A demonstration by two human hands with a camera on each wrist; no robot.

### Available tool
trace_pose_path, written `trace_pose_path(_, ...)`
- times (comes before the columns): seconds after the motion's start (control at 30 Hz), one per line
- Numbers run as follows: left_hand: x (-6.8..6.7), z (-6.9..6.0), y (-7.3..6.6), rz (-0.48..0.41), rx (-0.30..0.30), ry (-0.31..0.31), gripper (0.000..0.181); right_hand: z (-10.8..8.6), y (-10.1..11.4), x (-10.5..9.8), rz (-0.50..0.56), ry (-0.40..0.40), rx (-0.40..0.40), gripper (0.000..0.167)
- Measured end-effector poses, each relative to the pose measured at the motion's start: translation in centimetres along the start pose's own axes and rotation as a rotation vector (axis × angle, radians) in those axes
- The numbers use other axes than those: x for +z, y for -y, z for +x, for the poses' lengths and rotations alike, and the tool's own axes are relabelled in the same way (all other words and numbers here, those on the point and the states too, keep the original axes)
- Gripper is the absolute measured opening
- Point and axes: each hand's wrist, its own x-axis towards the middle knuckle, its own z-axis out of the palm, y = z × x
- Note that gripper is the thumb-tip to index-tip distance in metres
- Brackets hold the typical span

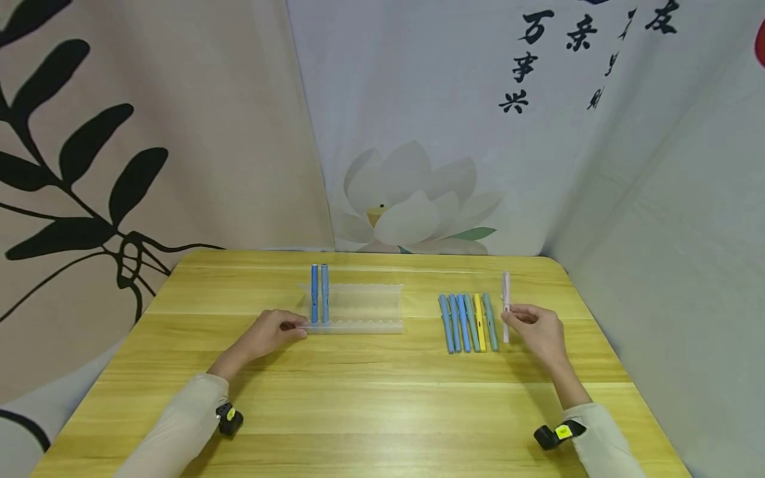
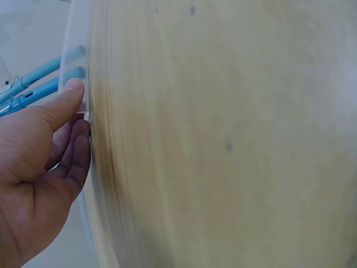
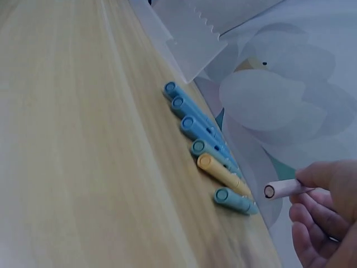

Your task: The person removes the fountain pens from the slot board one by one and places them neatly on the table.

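At the far left, our left hand pinches the near left corner of a clear rack, thumb on the front ledge and fingers curled at the edge. The rack looks like thin plastic: light, stiff, probably slick and apt to slide, so we would keep hold of that corner, clear of the notches. Just beyond our left fingertips, two blue pens sit side by side at the rack's left end, their tops poking past its back edge; the rest of the rack stretches from them towards our right hand.

Between our hands, nearer the right, a loose row lies on the table: three blue pens, a green pen, a yellow pen and a second green pen. Smooth and round, they would likely roll if nudged; the middle of the barrel seems the best place to pinch.

At the right, our right hand grips a pale pink pen between thumb and fingers, just beside the row. It should be light, rigid and hardly fragile, though a little slippery, and a gentle pinch ought to do.
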Motion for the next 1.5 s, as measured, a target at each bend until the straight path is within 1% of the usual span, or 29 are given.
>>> trace_pose_path(0.17, 0.0, 0.0, 0.0, -0.005, 0.003, 0.005, 0.031, 0.2, -0.8, 0.0, -0.009, 0.015, 0.032, 0.036)
trace_pose_path(0.53, 0.0, 0.0, 0.0, -0.014, 0.001, 0.005, 0.031, 0.9, -2.0, 0.2, -0.092, 0.021, 0.051, 0.033)
trace_pose_path(0.77, 0.0, 0.0, 0.2, -0.006, 0.005, 0.000, 0.032, 1.0, -2.1, 0.5, -0.111, 0.019, 0.049, 0.032)
trace_pose_path(0.93, 0.0, 0.0, 0.0, -0.007, 0.006, -0.002, 0.031, 1.1, -2.4, 0.7, -0.132, 0.008, 0.055, 0.032)
trace_pose_path(1.17, 0.0, -0.1, 0.1, -0.019, 0.004, 0.009, 0.032, 1.2, -2.3, 0.9, -0.161, -0.001, 0.101, 0.031)
trace_pose_path(1.3, 0.0, -0.1, 0.1, -0.017, -0.002, 0.008, 0.032, 1.1, -2.1, 1.0, -0.174, -0.005, 0.113, 0.031)
trace_pose_path(1.5, 0.1, 0.0, 0.1, -0.008, -0.011, 0.001, 0.031, 1.1, -2.1, 1.2, -0.206, -0.004, 0.097, 0.031)
